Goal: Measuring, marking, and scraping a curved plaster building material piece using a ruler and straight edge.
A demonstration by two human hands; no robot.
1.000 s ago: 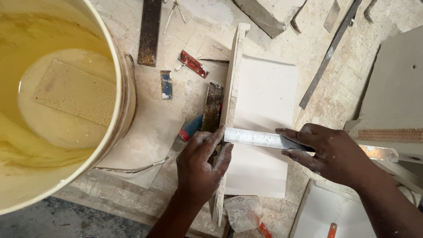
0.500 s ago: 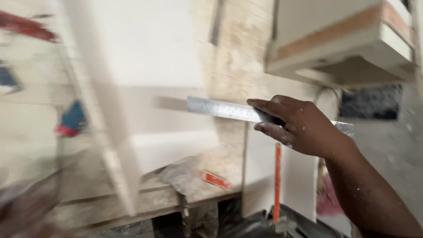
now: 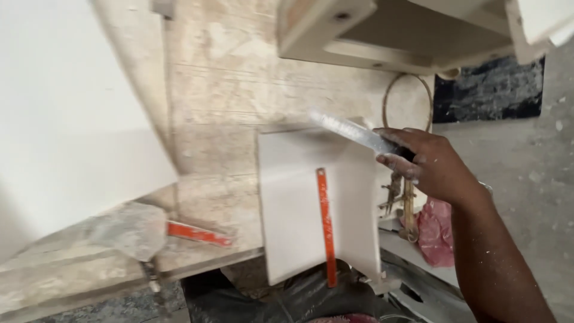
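My right hand (image 3: 430, 164) is shut on a steel ruler (image 3: 350, 130), holding it in the air above a small white board (image 3: 293, 209) that lies on the dusty workbench (image 3: 239, 96). The ruler's free end points up and to the left. An orange flat bar (image 3: 326, 224) lies lengthwise on that white board, just below the ruler. A large white panel (image 3: 72, 131) fills the left side of the view. My left hand is out of sight.
A pale wooden box frame (image 3: 382, 42) sits at the top right. A wire loop (image 3: 409, 96), pliers (image 3: 402, 203) and a pink rag (image 3: 433, 233) lie by my wrist. A crumpled plastic bag (image 3: 128, 230) and an orange strip (image 3: 197, 234) rest at the bench's front edge.
The view has swung right, away from the yellow bucket. My left hand let go of the ruler and left the view. My right hand carried the ruler off the big panel to the small board.
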